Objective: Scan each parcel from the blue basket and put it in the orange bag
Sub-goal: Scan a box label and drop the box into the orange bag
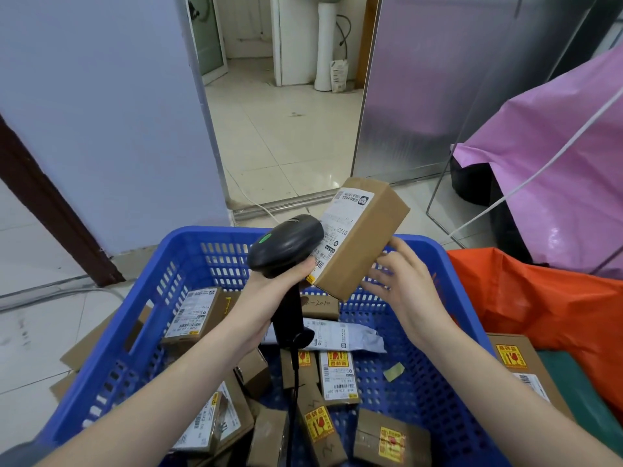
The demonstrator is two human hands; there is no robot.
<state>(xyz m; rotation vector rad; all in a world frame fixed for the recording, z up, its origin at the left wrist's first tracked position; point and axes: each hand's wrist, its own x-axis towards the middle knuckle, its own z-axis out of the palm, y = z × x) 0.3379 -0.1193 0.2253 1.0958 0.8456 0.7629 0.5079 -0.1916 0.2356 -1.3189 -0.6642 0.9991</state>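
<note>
My left hand (266, 294) grips the handle of a black barcode scanner (286, 244), whose head shows a green light and points at the label of a brown cardboard parcel (367, 237). My right hand (411, 291) holds that parcel tilted above the blue basket (188, 237), with the thumb on its side and the fingers under it. Several more labelled parcels (337, 375) and a grey mailer lie in the basket. The orange bag (539, 298) sits just right of the basket.
A pink plastic bag (556, 163) hangs on a metal frame at the right. A labelled carton (519, 358) lies by the basket's right rim, on a green surface. Flattened cardboard (97, 338) lies left of the basket. An open doorway is straight ahead.
</note>
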